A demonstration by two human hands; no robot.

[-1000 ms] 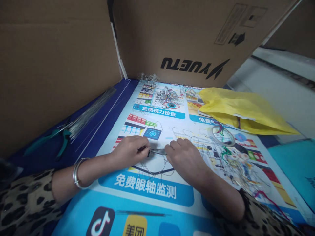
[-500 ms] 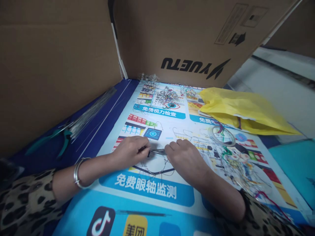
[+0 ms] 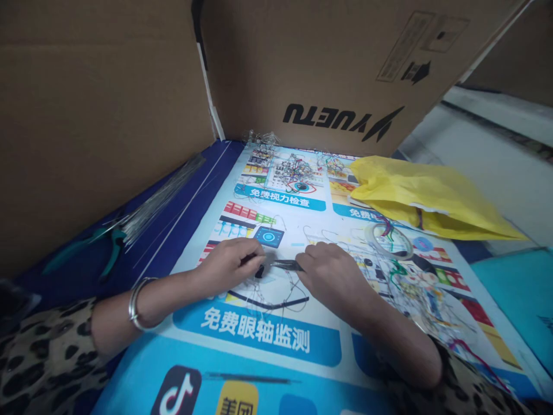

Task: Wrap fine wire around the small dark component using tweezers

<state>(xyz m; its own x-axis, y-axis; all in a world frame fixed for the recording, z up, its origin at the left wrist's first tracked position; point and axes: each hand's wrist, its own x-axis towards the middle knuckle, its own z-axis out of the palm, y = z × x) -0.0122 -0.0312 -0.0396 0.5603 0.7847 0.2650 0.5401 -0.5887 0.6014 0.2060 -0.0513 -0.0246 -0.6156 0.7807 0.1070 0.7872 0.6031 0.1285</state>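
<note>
My left hand (image 3: pixel 233 259) is closed in a pinch, with thin wire at its fingertips, though the exact grip is too fine to make out. Just below those fingers a small dark piece (image 3: pixel 260 271) shows. My right hand (image 3: pixel 332 274) is wrapped round a slim pointed metal tool (image 3: pixel 287 264), like fine pliers or tweezers. Its tip points left, a short gap away from my left fingertips. Looping thin wires (image 3: pixel 276 304) lie on the printed sheet (image 3: pixel 190 282) beneath both hands.
Teal-handled pliers (image 3: pixel 114 253) and a bundle of straight wires (image 3: pixel 159 199) lie left. Tangled wires (image 3: pixel 298 167) sit at the back. A clear ring-shaped spool (image 3: pixel 391 241), a yellow bag (image 3: pixel 423 193) and more wire (image 3: pixel 427 300) are on the right. Cardboard walls (image 3: pixel 302 63) stand behind.
My right hand has drawn slightly right with the metal tool, widening the gap to my left fingertips. More of the tool shows. My left hand is almost where it was.
</note>
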